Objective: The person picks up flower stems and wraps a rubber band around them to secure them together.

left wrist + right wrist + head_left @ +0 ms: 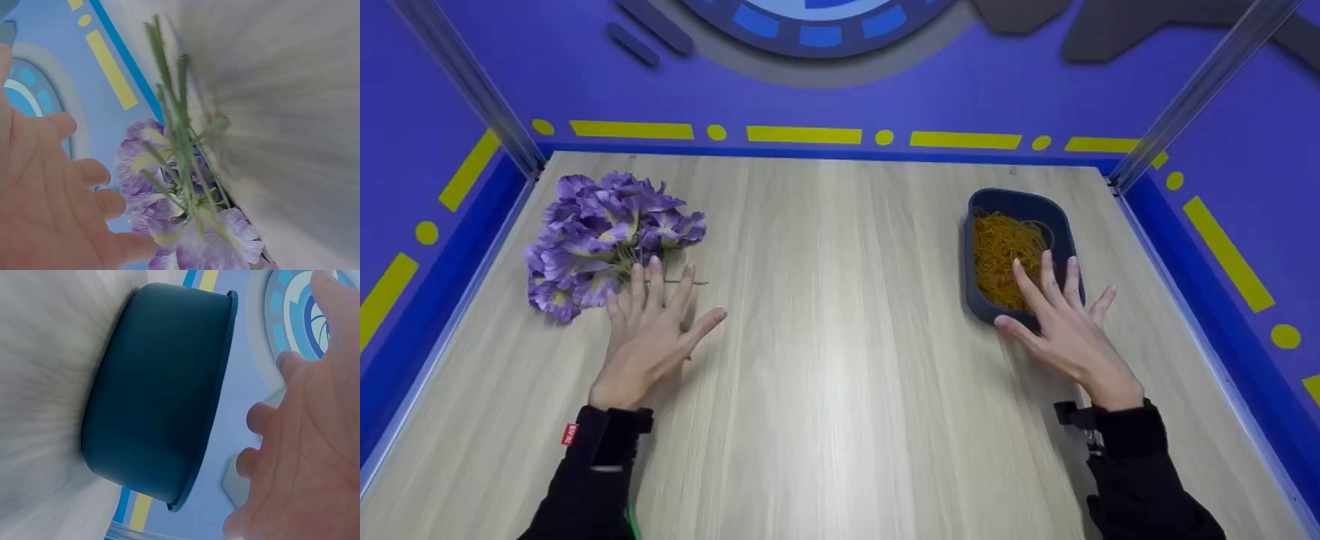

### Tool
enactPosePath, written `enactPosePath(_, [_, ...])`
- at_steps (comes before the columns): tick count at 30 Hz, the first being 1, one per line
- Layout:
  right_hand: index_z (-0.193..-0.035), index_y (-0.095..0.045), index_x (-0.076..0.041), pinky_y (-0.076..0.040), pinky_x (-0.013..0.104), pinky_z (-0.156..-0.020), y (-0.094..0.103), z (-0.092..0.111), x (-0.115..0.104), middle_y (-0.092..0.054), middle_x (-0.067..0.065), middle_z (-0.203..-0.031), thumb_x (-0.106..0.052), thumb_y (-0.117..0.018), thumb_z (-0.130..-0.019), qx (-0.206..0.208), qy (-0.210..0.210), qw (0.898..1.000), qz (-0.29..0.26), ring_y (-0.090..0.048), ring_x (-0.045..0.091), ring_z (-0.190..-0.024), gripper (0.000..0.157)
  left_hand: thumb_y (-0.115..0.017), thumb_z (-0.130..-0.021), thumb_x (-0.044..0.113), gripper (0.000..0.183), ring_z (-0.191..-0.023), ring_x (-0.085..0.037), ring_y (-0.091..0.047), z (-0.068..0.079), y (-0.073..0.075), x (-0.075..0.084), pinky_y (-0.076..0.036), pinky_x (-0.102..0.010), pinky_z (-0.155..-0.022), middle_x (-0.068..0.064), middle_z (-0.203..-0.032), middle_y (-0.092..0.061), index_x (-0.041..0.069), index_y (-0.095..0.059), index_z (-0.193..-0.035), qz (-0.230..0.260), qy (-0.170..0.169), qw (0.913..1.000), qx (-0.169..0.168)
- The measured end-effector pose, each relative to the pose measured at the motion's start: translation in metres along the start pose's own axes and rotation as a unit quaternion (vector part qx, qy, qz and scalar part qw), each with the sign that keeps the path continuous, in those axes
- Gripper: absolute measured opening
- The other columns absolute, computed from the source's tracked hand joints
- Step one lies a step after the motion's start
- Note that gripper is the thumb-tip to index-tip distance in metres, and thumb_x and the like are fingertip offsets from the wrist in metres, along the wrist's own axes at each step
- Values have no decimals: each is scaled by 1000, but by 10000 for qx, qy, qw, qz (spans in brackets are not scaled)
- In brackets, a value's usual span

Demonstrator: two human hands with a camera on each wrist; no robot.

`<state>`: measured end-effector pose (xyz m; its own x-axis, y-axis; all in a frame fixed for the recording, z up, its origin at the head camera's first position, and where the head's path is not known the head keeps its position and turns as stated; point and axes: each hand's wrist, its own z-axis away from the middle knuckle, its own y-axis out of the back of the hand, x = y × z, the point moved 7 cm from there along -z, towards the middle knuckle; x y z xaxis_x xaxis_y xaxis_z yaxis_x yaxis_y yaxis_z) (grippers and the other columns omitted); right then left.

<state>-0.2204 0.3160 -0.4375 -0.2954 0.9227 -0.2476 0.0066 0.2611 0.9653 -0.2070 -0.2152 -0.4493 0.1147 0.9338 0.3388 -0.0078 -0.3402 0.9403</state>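
Note:
A bunch of purple artificial flowers (600, 232) lies at the back left of the table, its green stems (180, 129) pointing toward the person. My left hand (649, 337) hovers by the stem end, fingers spread, holding nothing. On the right side stands a dark blue rectangular container (969, 277) with rounded corners, seen from its outer side wall (157, 388) in the right wrist view. Tangled orange-brown rubber bands or strands (1005, 255) lie inside it. My right hand (1069, 337) is over the container's near end with fingers spread and nothing in its grasp.
The light wood table (825, 360) is bounded by a blue back wall (840, 105) with yellow markings and by blue side walls. Metal posts (1200, 97) stand at the back corners. Black sleeves with straps (607, 442) cover both wrists.

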Motion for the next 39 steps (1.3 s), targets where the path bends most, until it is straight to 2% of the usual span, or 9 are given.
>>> enactPosePath(5, [-163, -6, -30, 31, 69, -99, 3, 1, -6, 10, 11, -168, -58, -56, -98, 34, 115, 9999, 50, 19, 41, -150, 87, -30, -101, 70, 87, -149, -50, 7, -1, 10, -6, 5, -73, -112, -27, -163, 8, 16, -2, -162, 688, 311, 9962, -430])
enactPosePath(9, [-163, -6, -28, 28, 69, -104, 5, 2, -15, 7, 12, -168, -59, -56, -98, 46, 274, 9995, 125, 19, 37, -151, 88, -25, -101, 69, 90, -148, -53, -5, 2, 20, -22, -6, -70, -115, -29, -163, -3, 7, -1, -161, 1658, 893, 9786, -829])
enactPosePath(15, [-163, -7, -25, 23, 65, -110, 10, 1, -32, 4, 10, -169, -59, -57, -97, 119, 550, 9982, 199, 18, 31, -152, 89, -39, -92, 79, 115, -147, -53, -10, 2, 11, -51, -13, -68, -115, -33, -162, 0, -6, 5, -156, 2836, 1978, 9203, -1828])
enactPosePath(17, [-163, -9, -22, 22, 65, -111, 11, 0, -36, 3, 12, -168, -58, -57, -97, 161, 626, 9977, 183, 16, 33, -152, 89, -44, -93, 76, 113, -134, -46, -41, -5, 5, -57, -20, -65, -116, -38, -150, -30, -14, -10, -154, 3048, 2256, 9012, -2100])
enactPosePath(19, [-163, -10, -22, 21, 66, -111, 13, 1, -40, 2, 13, -168, -58, -57, -98, 190, 675, 9973, 196, 15, 35, -152, 89, -51, -93, 72, 102, -93, -30, -58, -15, 0, -62, -38, -54, -108, -25, -105, -57, -16, -34, -141, 3197, 2493, 8881, -2167])
enactPosePath(23, [-163, -10, -22, 18, 66, -112, 10, 1, -46, 0, 14, -168, -59, -57, -97, 202, 723, 9968, 261, 13, 36, -153, 89, -62, -88, 69, 103, -111, -38, -60, -40, -8, -64, -42, -48, -105, -33, -119, -58, -15, -34, -142, 3613, 2991, 8571, -2129])
enactPosePath(26, [-163, -12, -21, 16, 68, -112, 4, 0, -53, 0, 14, -168, -61, -58, -96, 118, 726, 9970, 242, 12, 37, -153, 91, -62, -87, 70, 130, -148, -53, 5, -54, -10, -67, -9, -60, -120, -39, -157, 14, -11, 18, -150, 3213, 3348, 8655, -1886])
enactPosePath(29, [-163, -14, -19, 15, 69, -112, -5, -1, -62, 0, 14, -168, -63, -57, -95, -53, 725, 9972, 183, 11, 39, -152, 91, -62, -86, 70, 137, -144, -55, 23, -63, -13, -74, 5, -62, -119, -41, -151, 30, -14, 30, -142, 2577, 3746, 8788, -1451])
enactPosePath(39, [-162, -20, -19, 13, 70, -113, -16, -4, -86, -6, 17, -167, -64, -57, -95, -244, 927, 9954, -55, 5, 41, -153, 89, -39, -97, 57, 108, -143, -56, -1, -68, -15, -106, -13, -67, -113, -43, -152, 10, -14, 27, -145, 2212, 4705, 8497, -876])
